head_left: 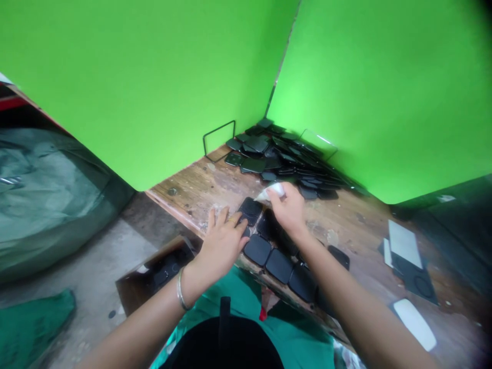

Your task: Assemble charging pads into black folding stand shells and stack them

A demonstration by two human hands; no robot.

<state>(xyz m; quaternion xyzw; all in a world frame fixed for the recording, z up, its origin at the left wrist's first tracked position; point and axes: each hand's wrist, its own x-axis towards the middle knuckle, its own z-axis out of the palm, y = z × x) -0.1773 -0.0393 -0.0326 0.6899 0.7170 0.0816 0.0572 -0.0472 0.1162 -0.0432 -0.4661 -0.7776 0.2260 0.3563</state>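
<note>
My left hand (225, 238) lies with its fingers spread at the table's front edge, its fingertips by a black square piece (250, 210). In my right hand (288, 207) is a small white bottle (271, 191), its tip pointing down and left at the far corner of that piece. More black rounded pieces (257, 249) lie in rows along the front edge, some hidden under my right forearm. A large pile of black flat pieces (277, 154) fills the table's back corner.
Green panels (154, 92) wall off the back of the wooden table (184, 189). Thin wire frames (219, 134) lean there. Right: white and dark flat pieces (405, 243) and a white oval piece (415, 324). Below left: an open box (132, 289) with black pieces.
</note>
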